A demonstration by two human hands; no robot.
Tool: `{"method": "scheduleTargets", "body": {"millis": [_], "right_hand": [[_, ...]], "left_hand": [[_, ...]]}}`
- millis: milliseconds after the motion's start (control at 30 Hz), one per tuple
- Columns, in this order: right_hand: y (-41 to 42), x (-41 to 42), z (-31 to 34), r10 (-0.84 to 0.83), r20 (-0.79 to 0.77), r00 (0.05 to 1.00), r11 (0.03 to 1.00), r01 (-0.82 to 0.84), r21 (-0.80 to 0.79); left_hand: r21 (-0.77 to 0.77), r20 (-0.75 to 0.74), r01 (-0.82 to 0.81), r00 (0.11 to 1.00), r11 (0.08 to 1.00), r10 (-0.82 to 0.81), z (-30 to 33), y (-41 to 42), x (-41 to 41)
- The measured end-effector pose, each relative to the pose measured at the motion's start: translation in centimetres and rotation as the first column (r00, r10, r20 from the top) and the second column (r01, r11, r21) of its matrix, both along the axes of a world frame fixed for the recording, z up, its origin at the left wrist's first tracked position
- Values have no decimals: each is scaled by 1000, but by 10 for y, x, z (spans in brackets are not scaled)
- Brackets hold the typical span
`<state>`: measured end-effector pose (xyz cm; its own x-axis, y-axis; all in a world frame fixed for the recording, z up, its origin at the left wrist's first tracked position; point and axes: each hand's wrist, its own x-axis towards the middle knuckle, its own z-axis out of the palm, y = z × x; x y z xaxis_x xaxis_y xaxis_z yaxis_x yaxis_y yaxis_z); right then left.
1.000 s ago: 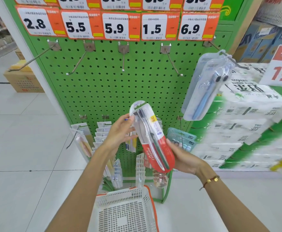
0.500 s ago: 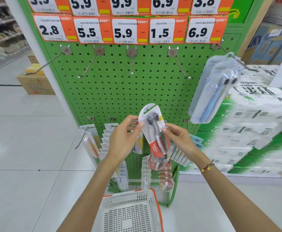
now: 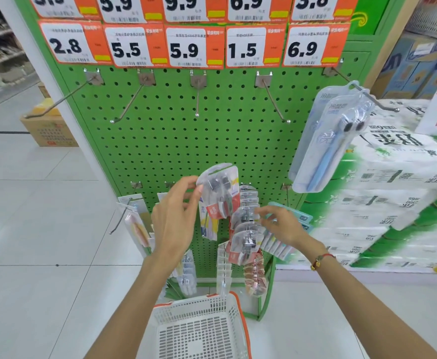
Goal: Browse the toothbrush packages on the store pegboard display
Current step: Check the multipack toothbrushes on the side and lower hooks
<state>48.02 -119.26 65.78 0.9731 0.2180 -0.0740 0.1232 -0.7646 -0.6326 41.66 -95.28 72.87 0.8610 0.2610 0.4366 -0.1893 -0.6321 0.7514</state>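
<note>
A green pegboard [image 3: 176,141] carries rows of hooks and orange price tags. My left hand [image 3: 176,218] pinches the left edge of a red-and-clear toothbrush package [image 3: 220,193], held upright against the lower row. My right hand [image 3: 282,224] reaches with loosely curled fingers to a stack of similar packages [image 3: 246,229] hanging on a lower hook, fingertips at their right edge. Blue toothbrush packs [image 3: 326,141] hang from the upper right hook.
A white and orange shopping basket [image 3: 204,330] sits below my arms. Other packages [image 3: 134,221] hang at the lower left. Several upper hooks [image 3: 198,99] stick out bare. Stacked tissue packs [image 3: 393,193] stand to the right, a cardboard box [image 3: 49,130] on the floor at left.
The red package went from both hands, tilted toward me, up to the lower hook row. My right hand let go of it and moved to the hanging stack.
</note>
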Motion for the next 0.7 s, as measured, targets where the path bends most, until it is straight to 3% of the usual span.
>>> {"method": "scheduleTargets", "body": {"millis": [167,367,700], "right_hand": [[6,-3,-13,20,72,997,996,-14,-91],[3,2,-20,36,74,997,999,-34,-31],[-3,8,-25,53,53,997,998,-54,16]], "left_hand": [[74,-40,61,997,995,-58,-25,-10,11],[242,-117,123,988,963,-97,-57,-11,27],[591,-385,301,920,748,-65,-76,-25,74]]}}
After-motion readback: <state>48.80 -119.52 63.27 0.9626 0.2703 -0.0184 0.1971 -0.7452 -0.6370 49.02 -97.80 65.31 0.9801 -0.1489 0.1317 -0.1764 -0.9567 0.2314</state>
